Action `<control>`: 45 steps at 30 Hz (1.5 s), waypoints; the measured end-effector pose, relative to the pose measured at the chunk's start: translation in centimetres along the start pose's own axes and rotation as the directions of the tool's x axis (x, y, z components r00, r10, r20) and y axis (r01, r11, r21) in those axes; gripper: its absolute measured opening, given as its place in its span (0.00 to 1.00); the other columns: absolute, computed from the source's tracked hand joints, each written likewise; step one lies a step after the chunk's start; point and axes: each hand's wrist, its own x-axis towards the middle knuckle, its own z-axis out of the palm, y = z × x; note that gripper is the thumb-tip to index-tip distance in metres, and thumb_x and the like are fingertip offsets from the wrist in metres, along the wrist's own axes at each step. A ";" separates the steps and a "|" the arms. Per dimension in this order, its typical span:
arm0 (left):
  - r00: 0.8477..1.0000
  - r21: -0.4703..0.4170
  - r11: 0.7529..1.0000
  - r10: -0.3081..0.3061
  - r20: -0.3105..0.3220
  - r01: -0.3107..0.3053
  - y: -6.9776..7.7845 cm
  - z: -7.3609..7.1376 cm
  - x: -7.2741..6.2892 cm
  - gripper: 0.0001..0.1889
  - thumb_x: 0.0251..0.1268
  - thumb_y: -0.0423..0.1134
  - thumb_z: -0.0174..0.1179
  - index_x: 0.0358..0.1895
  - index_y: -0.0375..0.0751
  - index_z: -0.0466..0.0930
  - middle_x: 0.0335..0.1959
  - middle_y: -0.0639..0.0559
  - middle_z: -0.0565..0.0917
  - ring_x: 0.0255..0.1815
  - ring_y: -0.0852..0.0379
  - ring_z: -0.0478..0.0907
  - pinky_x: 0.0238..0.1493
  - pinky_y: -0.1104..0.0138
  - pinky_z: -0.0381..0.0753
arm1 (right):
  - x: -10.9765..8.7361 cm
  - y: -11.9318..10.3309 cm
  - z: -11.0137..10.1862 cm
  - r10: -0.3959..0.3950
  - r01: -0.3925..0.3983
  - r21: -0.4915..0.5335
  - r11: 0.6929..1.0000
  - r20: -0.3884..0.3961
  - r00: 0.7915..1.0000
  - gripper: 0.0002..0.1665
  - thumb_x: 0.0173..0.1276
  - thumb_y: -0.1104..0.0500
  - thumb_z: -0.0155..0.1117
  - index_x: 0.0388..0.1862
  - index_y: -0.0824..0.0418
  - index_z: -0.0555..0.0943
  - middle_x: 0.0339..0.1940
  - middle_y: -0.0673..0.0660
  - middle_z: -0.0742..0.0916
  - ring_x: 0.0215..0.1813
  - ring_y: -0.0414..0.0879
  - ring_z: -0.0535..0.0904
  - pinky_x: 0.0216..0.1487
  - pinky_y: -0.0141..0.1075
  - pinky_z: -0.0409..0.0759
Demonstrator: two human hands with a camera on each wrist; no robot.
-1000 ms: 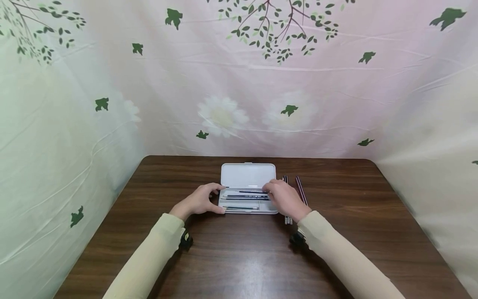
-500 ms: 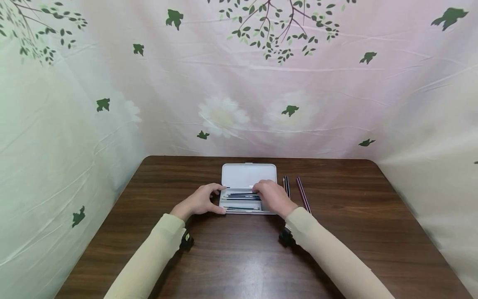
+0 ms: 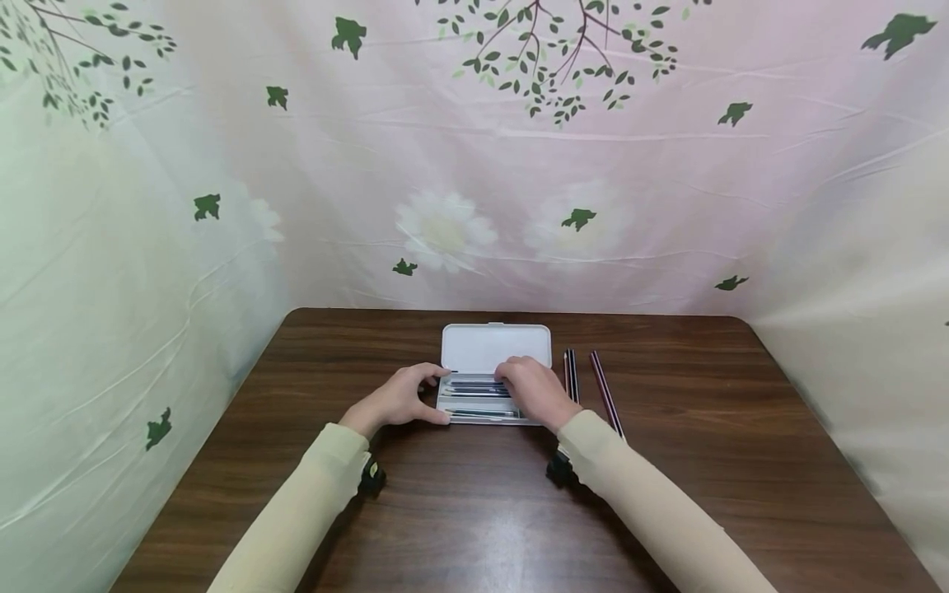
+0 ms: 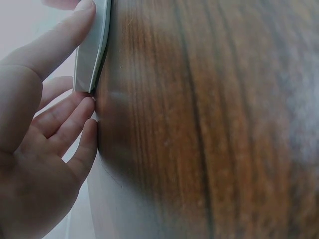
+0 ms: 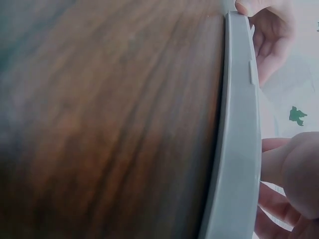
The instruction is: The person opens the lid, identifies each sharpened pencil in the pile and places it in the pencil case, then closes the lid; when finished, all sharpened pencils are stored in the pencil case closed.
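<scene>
A white pencil case point(image 3: 495, 349) lies open on the table, its lid tipped back. Dark pencils point(image 3: 474, 394) lie lengthwise in its rear compartment, and more pencils point(image 3: 482, 413) lie in the front one. My left hand point(image 3: 400, 399) holds the case's left end, thumb at the front edge and fingers at the back; in the left wrist view the thumb touches the case wall point(image 4: 92, 64). Over the right part of the case, my right hand point(image 3: 535, 390) pinches a pencil in the rear compartment. Its fingertips are partly hidden behind the case wall point(image 5: 239, 129) in the right wrist view.
Several dark pencils point(image 3: 570, 375) lie right of the case, partly behind the right hand. Farther right are dark red pencils point(image 3: 607, 395). The brown wooden table point(image 3: 474, 511) ends at a printed cloth backdrop point(image 3: 474, 165).
My right hand has moved left over the case, and the pencil at its fingers has shifted left into the rear compartment. The left hand has stayed at the case's left end.
</scene>
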 end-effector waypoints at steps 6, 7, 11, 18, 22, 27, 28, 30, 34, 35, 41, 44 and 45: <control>1.000 -0.004 1.000 -0.001 0.004 0.001 0.1 0.0 0.0 0.45 0.48 0.51 0.85 0.72 0.45 0.77 0.62 0.52 0.80 0.62 0.52 0.75 0.67 0.54 0.77 | -0.5 0.3 -0.1 -0.008 0.008 -0.013 1.000 -0.024 1.000 0.10 0.71 0.70 0.69 0.45 0.58 0.90 0.44 0.53 0.91 0.49 0.50 0.87 0.51 0.45 0.87; 1.000 -0.003 1.000 -0.002 0.005 0.002 0.1 0.0 0.0 0.45 0.48 0.51 0.85 0.72 0.45 0.77 0.62 0.51 0.80 0.62 0.52 0.75 0.67 0.54 0.77 | -0.6 0.4 -0.2 -0.007 0.006 -0.012 1.000 -0.025 1.000 0.10 0.71 0.69 0.69 0.45 0.58 0.90 0.44 0.53 0.91 0.49 0.49 0.87 0.51 0.45 0.87; 1.000 0.000 1.000 -0.004 0.007 0.004 0.2 0.0 -0.1 0.44 0.48 0.51 0.85 0.72 0.45 0.77 0.62 0.51 0.80 0.62 0.52 0.75 0.67 0.54 0.77 | -1.5 0.7 -0.6 -0.015 0.015 -0.003 1.000 -0.042 0.999 0.10 0.70 0.69 0.69 0.45 0.57 0.90 0.43 0.52 0.90 0.48 0.49 0.87 0.48 0.45 0.87; 1.000 0.008 1.000 -0.008 0.009 0.008 0.4 -0.1 -0.2 0.45 0.49 0.51 0.85 0.72 0.46 0.77 0.62 0.51 0.80 0.62 0.52 0.75 0.68 0.54 0.77 | -3.4 1.8 -1.7 -0.053 0.054 0.012 0.998 -0.072 0.996 0.12 0.67 0.66 0.72 0.48 0.58 0.89 0.44 0.53 0.90 0.48 0.48 0.87 0.45 0.44 0.87; 1.000 0.006 1.000 -0.005 0.006 0.005 0.4 -0.2 -0.2 0.44 0.49 0.51 0.85 0.72 0.46 0.77 0.62 0.51 0.80 0.62 0.51 0.75 0.67 0.54 0.77 | -4.4 2.3 -2.5 -0.038 0.038 0.000 0.999 -0.074 0.997 0.12 0.68 0.63 0.71 0.50 0.58 0.89 0.46 0.54 0.89 0.49 0.49 0.86 0.46 0.45 0.87; 1.000 0.005 1.000 -0.001 0.004 0.001 0.4 -0.2 -0.3 0.44 0.49 0.51 0.85 0.72 0.46 0.77 0.61 0.51 0.80 0.61 0.51 0.75 0.67 0.54 0.78 | -5.6 2.9 -3.3 0.007 -0.007 0.000 1.000 -0.068 0.998 0.14 0.70 0.61 0.72 0.53 0.59 0.88 0.48 0.54 0.89 0.49 0.49 0.86 0.48 0.46 0.87; 1.000 0.004 1.000 -0.001 0.003 0.001 0.5 -0.1 -0.3 0.44 0.49 0.51 0.85 0.72 0.46 0.77 0.61 0.51 0.80 0.61 0.51 0.75 0.66 0.54 0.78 | -5.9 3.1 -3.4 0.014 -0.013 0.008 1.000 -0.071 0.997 0.14 0.70 0.61 0.72 0.53 0.59 0.88 0.48 0.54 0.89 0.48 0.49 0.86 0.48 0.46 0.87; 1.000 0.002 1.000 0.000 0.005 0.000 0.5 -0.1 -0.3 0.44 0.48 0.51 0.85 0.72 0.46 0.77 0.60 0.51 0.81 0.61 0.51 0.75 0.66 0.54 0.78 | -6.4 3.4 -3.6 0.028 -0.026 0.025 0.999 -0.076 0.997 0.14 0.70 0.60 0.73 0.53 0.59 0.88 0.48 0.54 0.89 0.48 0.48 0.86 0.47 0.47 0.87; 1.000 -0.004 1.000 0.001 0.008 -0.001 0.5 -0.1 -0.3 0.44 0.48 0.50 0.85 0.72 0.47 0.77 0.60 0.51 0.81 0.61 0.51 0.75 0.66 0.53 0.78 | -7.1 4.3 -4.0 0.038 -0.033 0.045 0.998 -0.100 0.994 0.13 0.69 0.61 0.73 0.52 0.60 0.88 0.47 0.54 0.89 0.46 0.49 0.85 0.46 0.48 0.86; 1.000 -0.005 1.000 0.002 0.009 -0.002 0.5 -0.1 -0.3 0.44 0.48 0.50 0.85 0.72 0.47 0.77 0.61 0.51 0.81 0.61 0.51 0.75 0.66 0.53 0.78 | -7.3 4.5 -4.1 0.041 -0.037 0.047 0.998 -0.104 0.994 0.12 0.69 0.61 0.73 0.51 0.60 0.88 0.47 0.54 0.88 0.46 0.49 0.86 0.46 0.48 0.86; 1.000 -0.008 1.000 0.009 0.009 -0.009 0.6 -0.2 -0.3 0.44 0.49 0.50 0.85 0.72 0.45 0.77 0.61 0.51 0.81 0.61 0.51 0.75 0.66 0.53 0.78 | -8.3 5.7 -4.7 0.097 -0.088 0.085 0.992 -0.111 0.989 0.10 0.70 0.63 0.72 0.49 0.60 0.88 0.46 0.55 0.88 0.48 0.51 0.87 0.48 0.51 0.86; 1.000 -0.007 1.000 0.009 0.008 -0.009 0.6 -0.2 -0.3 0.44 0.49 0.50 0.85 0.72 0.45 0.77 0.61 0.50 0.81 0.61 0.50 0.75 0.66 0.52 0.78 | -8.7 6.2 -4.8 0.131 -0.119 0.109 0.987 -0.106 0.986 0.11 0.69 0.64 0.71 0.50 0.61 0.88 0.47 0.56 0.88 0.47 0.51 0.87 0.48 0.50 0.87; 1.000 -0.009 1.000 0.009 0.009 -0.009 0.6 -0.2 -0.3 0.44 0.49 0.50 0.85 0.71 0.45 0.77 0.61 0.51 0.81 0.61 0.50 0.75 0.66 0.52 0.78 | -8.7 6.3 -4.8 0.138 -0.126 0.112 0.986 -0.103 0.985 0.11 0.69 0.65 0.71 0.50 0.61 0.88 0.47 0.56 0.88 0.47 0.51 0.86 0.48 0.49 0.87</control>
